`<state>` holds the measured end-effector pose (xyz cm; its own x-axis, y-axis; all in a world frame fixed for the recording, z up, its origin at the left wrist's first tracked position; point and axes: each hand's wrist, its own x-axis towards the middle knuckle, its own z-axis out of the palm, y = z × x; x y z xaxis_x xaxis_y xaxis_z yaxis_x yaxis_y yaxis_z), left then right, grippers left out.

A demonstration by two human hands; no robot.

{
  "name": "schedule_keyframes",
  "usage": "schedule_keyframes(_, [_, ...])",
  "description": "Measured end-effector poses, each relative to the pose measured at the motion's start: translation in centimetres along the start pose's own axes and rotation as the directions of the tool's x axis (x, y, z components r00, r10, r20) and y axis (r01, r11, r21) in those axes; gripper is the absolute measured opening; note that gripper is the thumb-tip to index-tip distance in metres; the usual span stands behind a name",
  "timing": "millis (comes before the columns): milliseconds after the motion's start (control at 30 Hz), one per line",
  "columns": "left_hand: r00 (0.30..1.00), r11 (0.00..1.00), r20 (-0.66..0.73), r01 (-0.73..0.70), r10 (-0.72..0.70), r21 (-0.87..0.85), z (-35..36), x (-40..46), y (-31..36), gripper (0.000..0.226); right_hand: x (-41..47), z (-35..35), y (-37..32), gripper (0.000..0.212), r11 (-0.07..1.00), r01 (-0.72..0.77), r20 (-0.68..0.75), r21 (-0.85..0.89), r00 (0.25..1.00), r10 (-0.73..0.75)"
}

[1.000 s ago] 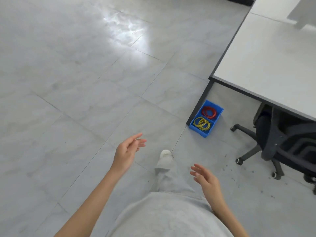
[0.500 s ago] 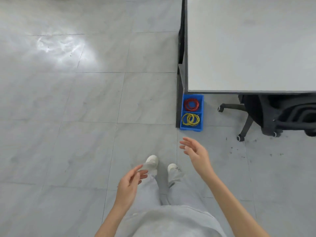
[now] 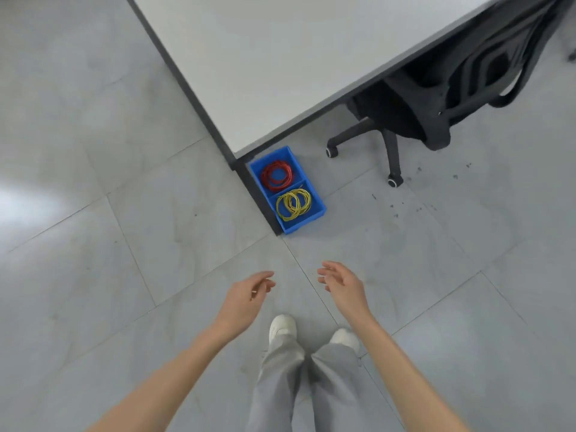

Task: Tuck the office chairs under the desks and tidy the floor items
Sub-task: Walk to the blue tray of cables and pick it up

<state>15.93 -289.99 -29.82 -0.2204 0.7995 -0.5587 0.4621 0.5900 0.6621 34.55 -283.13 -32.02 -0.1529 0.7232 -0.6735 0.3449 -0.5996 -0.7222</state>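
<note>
Grey floor (image 3: 124, 213); chair (image 3: 436, 98) half hidden under desk (image 3: 280, 57)

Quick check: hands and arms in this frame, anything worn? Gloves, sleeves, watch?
Nothing worn on either. The left hand and right hand are bare, no gloves or rings visible. Both forearms are bare to the frame's bottom edge: no sleeves, watch or bands in view. Below them: light grey trousers and white shoes.

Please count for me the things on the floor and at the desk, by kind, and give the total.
Blue plastic two-compartment bin: 1
Red coil of bands, far compartment: 1
Yellow coil of bands, near compartment: 1
Black mesh office chair on castors: 1
White-topped desk with dark frame: 1
Total: 5
</note>
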Motion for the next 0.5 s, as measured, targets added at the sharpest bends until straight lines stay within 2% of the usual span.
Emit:
schedule_keyframes(100, [0.999,0.993,0.035,0.027,-0.031,0.117,1.3,3.8,-2.2,0.029,3.2,-0.3,1.9,0.025,0.990,-0.118,-0.045,0.074,0.992,0.122])
schedule_keyframes(167, [0.995,0.978,0.098,-0.019,-0.002,0.206,9.3,11.6,-7.9,0.031,10.8,-1.3,10.4,0.024,0.985,-0.125,-0.087,0.121,0.987,0.136])
schedule_keyframes(233, [0.996,0.968,0.086,0.016,-0.038,0.249,8.7,13.9,-7.7,0.034,13.0,-1.9,10.2,0.022,0.983,-0.162,-0.073,0.089,0.983,0.169])
schedule_keyframes(367, [0.998,0.970,0.056,-0.009,-0.005,0.244,12.0,20.1,-10.2,0.034,19.0,-2.9,13.4,0.021,0.989,-0.139,-0.008,0.042,0.990,0.140])
schedule_keyframes(500, [0.996,0.950,-0.005,-0.082,0.088,0.302,15.9,29.3,-13.3,0.029,28.4,-3.1,17.1,0.021,0.999,-0.029,-0.008,0.026,1.000,0.029])
